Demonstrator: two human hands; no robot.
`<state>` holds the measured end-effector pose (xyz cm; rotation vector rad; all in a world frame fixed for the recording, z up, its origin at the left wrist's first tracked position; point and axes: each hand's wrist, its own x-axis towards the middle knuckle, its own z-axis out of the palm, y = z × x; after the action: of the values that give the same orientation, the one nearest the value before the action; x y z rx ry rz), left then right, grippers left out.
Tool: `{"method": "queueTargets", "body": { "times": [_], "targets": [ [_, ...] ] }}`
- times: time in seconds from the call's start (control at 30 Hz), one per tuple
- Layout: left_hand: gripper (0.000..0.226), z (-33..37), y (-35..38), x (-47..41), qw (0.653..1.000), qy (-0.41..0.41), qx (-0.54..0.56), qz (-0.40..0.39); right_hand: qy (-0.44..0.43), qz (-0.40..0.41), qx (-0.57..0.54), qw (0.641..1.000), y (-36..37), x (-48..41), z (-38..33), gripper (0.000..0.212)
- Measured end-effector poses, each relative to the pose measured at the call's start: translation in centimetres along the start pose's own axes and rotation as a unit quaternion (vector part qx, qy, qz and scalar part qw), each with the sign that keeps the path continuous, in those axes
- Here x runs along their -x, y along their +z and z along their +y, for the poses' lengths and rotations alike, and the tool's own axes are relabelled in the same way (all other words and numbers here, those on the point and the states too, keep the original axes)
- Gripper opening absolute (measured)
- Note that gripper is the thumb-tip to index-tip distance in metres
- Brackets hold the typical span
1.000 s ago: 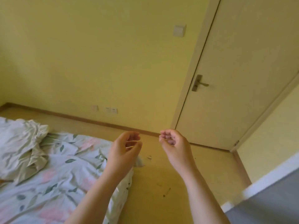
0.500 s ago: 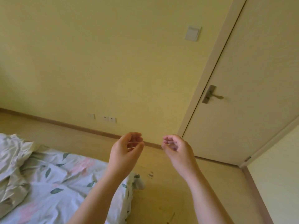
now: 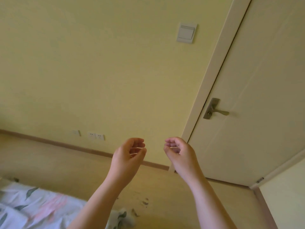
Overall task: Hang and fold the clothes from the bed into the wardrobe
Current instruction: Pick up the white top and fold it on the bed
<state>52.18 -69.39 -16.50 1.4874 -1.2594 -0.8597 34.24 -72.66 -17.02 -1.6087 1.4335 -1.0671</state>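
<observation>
My left hand point(image 3: 127, 156) and my right hand point(image 3: 179, 153) are raised side by side in front of the yellow wall, a hand's width apart. Both have the fingers loosely curled towards the thumb with a gap between, and I see nothing held in either. The bed point(image 3: 33, 209), with its white sheet printed in pink flowers and green leaves, shows only as a corner at the bottom left, below my left forearm. No clothes and no wardrobe are in view.
A closed cream door point(image 3: 264, 113) with a metal lever handle point(image 3: 216, 110) stands at the right. A light switch point(image 3: 186, 33) and wall sockets point(image 3: 95, 136) sit on the wall. Wooden floor point(image 3: 156, 195) with dark specks lies between bed and door.
The view has tilted up and to the right: the bed and the crumpled pale clothes on it slid out at the bottom left. My hands kept their curled pose and rose slightly.
</observation>
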Motion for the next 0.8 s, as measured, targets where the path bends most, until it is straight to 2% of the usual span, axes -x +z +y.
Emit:
{"method": "queueTargets", "body": {
  "times": [0.17,0.43,0.8],
  "targets": [
    [0.021,0.3,3.0,-6.1,0.999,-0.012,0.001,0.039,-0.003,-0.033,-0.003,0.999,-0.9,-7.9,1.3,0.013],
    [0.021,-1.5,3.7,-16.2,0.996,-0.033,-0.007,0.088,-0.012,-0.103,0.008,0.995,2.9,-19.1,2.6,0.014],
    [0.021,-4.1,-0.9,-28.7,0.982,-0.078,0.009,0.171,-0.042,-0.199,0.032,0.979,11.3,-32.7,0.3,0.015]
  ]
}}
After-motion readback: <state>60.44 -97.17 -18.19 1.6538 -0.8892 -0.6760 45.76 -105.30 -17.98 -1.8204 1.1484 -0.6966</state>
